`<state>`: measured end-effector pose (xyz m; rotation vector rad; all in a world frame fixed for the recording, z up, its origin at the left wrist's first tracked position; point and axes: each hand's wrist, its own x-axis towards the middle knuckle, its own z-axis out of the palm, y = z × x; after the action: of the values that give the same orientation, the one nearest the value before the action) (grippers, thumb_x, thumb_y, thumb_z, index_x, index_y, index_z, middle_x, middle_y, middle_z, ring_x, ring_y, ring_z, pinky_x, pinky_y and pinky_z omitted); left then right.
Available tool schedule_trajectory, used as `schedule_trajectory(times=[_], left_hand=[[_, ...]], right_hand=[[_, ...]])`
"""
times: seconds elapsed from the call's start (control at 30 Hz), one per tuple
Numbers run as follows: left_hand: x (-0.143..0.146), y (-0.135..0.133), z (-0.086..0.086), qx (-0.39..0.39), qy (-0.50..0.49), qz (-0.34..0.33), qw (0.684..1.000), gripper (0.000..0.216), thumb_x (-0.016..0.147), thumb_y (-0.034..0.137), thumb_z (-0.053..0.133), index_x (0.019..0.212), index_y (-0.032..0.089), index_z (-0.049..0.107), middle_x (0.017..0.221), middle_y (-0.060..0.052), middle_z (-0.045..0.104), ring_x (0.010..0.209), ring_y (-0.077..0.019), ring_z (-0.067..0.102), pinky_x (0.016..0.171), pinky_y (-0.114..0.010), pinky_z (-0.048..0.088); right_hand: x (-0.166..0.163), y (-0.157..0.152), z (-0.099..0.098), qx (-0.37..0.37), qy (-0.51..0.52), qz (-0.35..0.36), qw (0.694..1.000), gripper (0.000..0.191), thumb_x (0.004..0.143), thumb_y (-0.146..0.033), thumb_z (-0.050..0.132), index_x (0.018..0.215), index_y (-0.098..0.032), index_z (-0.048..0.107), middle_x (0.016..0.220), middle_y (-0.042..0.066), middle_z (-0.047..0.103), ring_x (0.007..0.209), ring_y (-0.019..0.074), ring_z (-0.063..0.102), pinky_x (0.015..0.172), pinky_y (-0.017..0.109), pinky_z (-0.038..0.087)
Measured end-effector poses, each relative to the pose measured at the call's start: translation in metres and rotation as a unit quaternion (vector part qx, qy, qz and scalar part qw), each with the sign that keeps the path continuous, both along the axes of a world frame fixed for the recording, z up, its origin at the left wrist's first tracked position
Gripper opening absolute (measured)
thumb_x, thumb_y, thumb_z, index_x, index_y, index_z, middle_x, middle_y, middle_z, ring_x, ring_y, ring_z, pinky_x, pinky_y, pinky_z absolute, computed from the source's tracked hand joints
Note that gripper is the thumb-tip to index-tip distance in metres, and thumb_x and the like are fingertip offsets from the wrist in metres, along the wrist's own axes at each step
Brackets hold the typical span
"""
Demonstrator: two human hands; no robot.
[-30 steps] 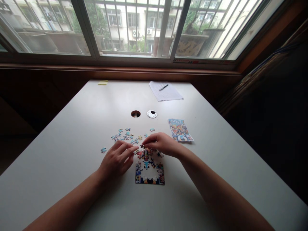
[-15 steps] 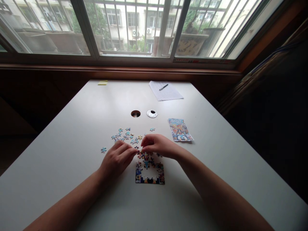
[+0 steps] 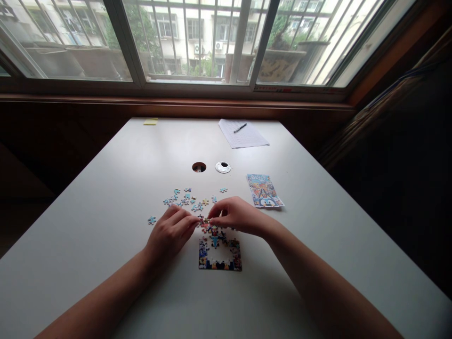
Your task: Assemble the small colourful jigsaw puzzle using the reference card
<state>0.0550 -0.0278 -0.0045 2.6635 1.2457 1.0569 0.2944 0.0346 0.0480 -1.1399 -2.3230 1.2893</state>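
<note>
A partly assembled jigsaw puzzle (image 3: 221, 266) lies flat in front of me, its border joined around a bare middle. Just beyond its far edge, my left hand (image 3: 173, 228) pinches a small puzzle piece (image 3: 200, 220) between thumb and forefinger. Facing it from the right, my right hand (image 3: 235, 214) has thumb and forefinger bent together at a colourful puzzle piece (image 3: 206, 222); the fingers partly cover it. Below the fingertips lie several joined pieces (image 3: 213, 230). Loose puzzle pieces (image 3: 187, 197) are scattered beyond both hands.
One stray puzzle piece (image 3: 151, 220) lies left of my left hand. A printed picture sheet (image 3: 264, 190) is at the right. Farther back are a round table hole (image 3: 199, 167), a metal cover (image 3: 222, 167), paper (image 3: 243, 134) with a pen (image 3: 240, 128), and yellow notes (image 3: 150, 121).
My right hand has shifted slightly right, uncovering a loose piece beyond its knuckles. More of the colourful pieces between the fingertips shows. My left hand has barely moved.
</note>
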Motion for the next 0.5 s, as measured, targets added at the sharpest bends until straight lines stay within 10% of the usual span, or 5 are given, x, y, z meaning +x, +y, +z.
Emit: schedule_trajectory(times=[0.5], left_hand=[[0.002,0.0012,0.0,-0.005,0.0,0.012,1.0,0.016,0.094,0.014,0.061,0.108,0.021,0.067,0.095,-0.005,0.069,0.092,-0.0205,0.055,0.084,-0.035,0.049]], right_hand=[[-0.0015,0.0052,-0.0092,0.088,-0.028,-0.002,0.996,0.014,0.087,-0.031,0.069,0.084,-0.021,0.079,0.073,0.001,0.073,0.067,0.0125,0.063,0.064,0.025,0.042]])
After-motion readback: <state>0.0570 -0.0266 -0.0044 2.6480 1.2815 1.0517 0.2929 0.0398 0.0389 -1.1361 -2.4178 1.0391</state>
